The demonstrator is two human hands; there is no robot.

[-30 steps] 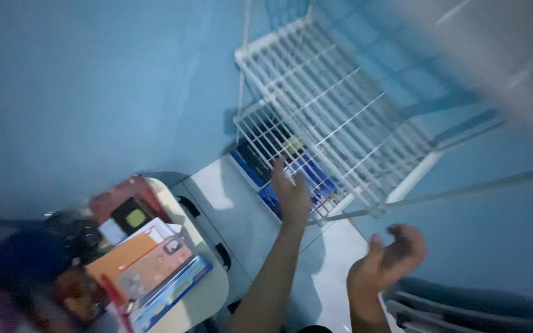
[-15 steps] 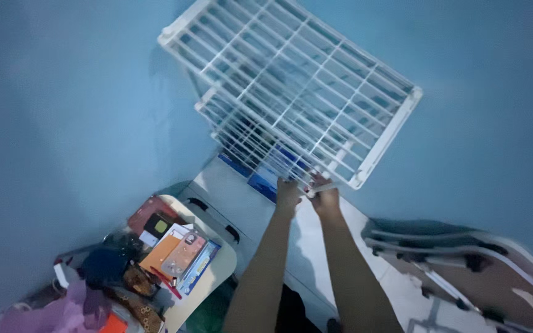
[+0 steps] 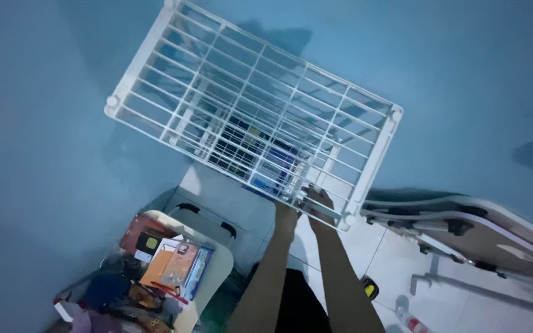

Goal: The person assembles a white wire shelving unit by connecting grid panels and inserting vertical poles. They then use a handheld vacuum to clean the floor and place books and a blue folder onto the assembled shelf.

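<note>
Both hands grip the near edge of the white wire rack (image 3: 248, 117), which is raised against the blue wall: left hand (image 3: 287, 213) beside right hand (image 3: 319, 203), close to its right corner.

Two bare forearms run up from the lower edge of the view to the white wire rack (image 3: 254, 117). The left hand (image 3: 286, 213) and right hand (image 3: 321, 203) wear no gloves, rings, watch or sleeves. Dark clothing shows between the forearms below the rack.
</note>
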